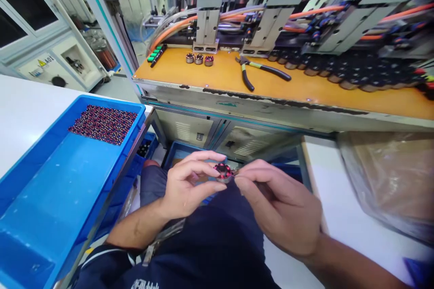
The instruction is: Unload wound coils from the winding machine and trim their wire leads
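Observation:
Above my lap, my left hand (195, 180) grips a small motor stator (223, 170) between thumb and fingers. The stator is a short metal ring with red and black segments on its top face. My right hand (281, 207) is closed in a pinch at the stator's right side, thumb against forefinger. What lies between those fingertips is too thin and partly hidden to make out. Three similar round parts (199, 59) stand in a row on the orange bench ahead, left of a pair of cutting pliers (261, 70) with black and yellow-green handles.
On the left, a blue tray (50, 198) holds many small red and dark parts (103, 124) at its far end. Several black-topped cylinders (356, 70) stand on the bench (224, 74) below the machine (208, 13). Green-and-black pens (157, 54) lie at its left; a plastic-wrapped carton (393, 176) sits right.

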Demonstrator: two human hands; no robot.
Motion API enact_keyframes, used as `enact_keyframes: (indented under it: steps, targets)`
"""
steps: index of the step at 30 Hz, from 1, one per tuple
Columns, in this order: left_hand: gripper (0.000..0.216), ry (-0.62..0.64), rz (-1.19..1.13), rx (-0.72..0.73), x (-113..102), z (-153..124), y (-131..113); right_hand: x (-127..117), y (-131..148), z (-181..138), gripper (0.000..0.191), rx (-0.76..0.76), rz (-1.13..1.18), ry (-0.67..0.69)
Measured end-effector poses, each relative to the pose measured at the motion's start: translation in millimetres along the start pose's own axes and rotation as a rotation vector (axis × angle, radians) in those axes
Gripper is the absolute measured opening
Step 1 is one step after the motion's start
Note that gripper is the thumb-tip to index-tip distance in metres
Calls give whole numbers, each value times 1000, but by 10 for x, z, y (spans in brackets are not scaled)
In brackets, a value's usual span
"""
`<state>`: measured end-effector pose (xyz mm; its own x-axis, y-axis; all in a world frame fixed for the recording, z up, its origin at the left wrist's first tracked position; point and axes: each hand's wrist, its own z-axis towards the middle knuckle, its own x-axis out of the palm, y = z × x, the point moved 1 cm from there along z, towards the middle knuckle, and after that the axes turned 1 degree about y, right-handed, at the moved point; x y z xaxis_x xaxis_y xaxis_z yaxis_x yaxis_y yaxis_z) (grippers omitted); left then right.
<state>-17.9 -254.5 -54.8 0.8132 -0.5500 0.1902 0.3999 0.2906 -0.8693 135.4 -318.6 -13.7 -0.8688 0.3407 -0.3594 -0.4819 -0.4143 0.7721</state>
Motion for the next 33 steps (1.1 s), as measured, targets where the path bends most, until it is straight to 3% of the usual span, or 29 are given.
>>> enact_keyframes:
  steps: [6, 13, 17, 20, 22, 24, 26, 28, 29, 31, 33]
  targets:
    - [22, 8, -60, -21, -9, 0, 12, 39, -46, -28, 30, 411, 420, 156]
    - [22, 3, -44, 22, -27, 46, 18, 103, -240, -138, 31, 650, 727, 290]
    - [26, 16, -102, 26, -22, 27, 14, 154, -281, -171, 29, 648, 862, 359]
    - [20, 22, -193, -54, -22, 19, 63, 197, -286, -184, 24, 566, 872, 317]
    - [9, -35, -274, -198, -36, 40, 148, 200, -282, -170, 19, 437, 768, 210]
    - [17, -177, -295, -372, -66, 66, 252, 157, -269, -132, 21, 197, 507, 45]
    - [24, -349, -156, -449, -106, 67, 313, 80, -255, -91, 28, -87, 104, -112]
    - [19, -402, 112, -341, -124, 34, 273, 5, -261, -64, 30, -323, -289, -210]
    - [15, -361, 249, -230, -115, 9, 214, -25, -276, -59, 29, -408, -432, -224]
    - [22, -185, 444, -3, -59, -38, 50, -62, -319, -63, 26, -531, -584, -219]
    - [39, -30, 513, 123, 17, -47, -116, -71, -361, -82, 23, -620, -615, -199]
